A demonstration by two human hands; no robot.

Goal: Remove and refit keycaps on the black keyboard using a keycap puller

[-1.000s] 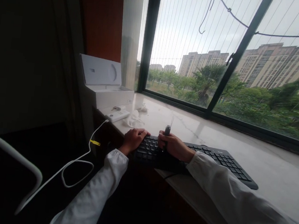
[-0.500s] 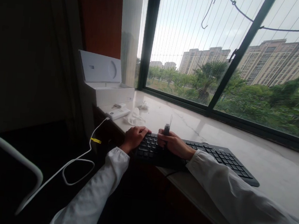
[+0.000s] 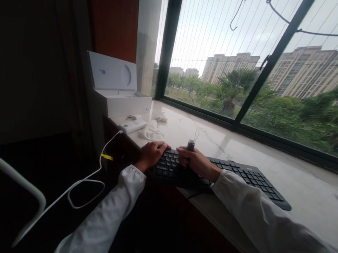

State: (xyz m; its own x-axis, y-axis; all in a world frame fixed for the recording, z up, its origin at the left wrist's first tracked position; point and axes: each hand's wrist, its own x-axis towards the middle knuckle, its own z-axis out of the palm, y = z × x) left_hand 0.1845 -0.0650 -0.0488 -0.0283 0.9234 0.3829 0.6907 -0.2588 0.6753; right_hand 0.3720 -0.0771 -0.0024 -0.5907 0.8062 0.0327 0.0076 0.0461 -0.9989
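A black keyboard [image 3: 242,172] lies along the pale marble sill, its left part jutting past the near edge. My left hand [image 3: 151,153] grips its left end, fingers over the far corner and the keys beside it. In my right hand [image 3: 197,161] is a small black keycap puller [image 3: 190,145], held upright with a thin wire loop sticking up from its top. The fist is closed round its handle, above the left-middle keys. The tool's lower end is dark and mostly hidden by the fingers.
An open white box [image 3: 126,104] stands at the sill's left end. Before it lies a white power bank [image 3: 132,126] with a white cable [image 3: 101,169] hanging down. Crumpled white wrapping [image 3: 153,131] sits beside it. A window [image 3: 209,86] runs along the back.
The keycap puller has tilted and shifted slightly right in my right hand, and its wire loop shows wider. My left hand stays on the keyboard's end. The view has shifted a little.
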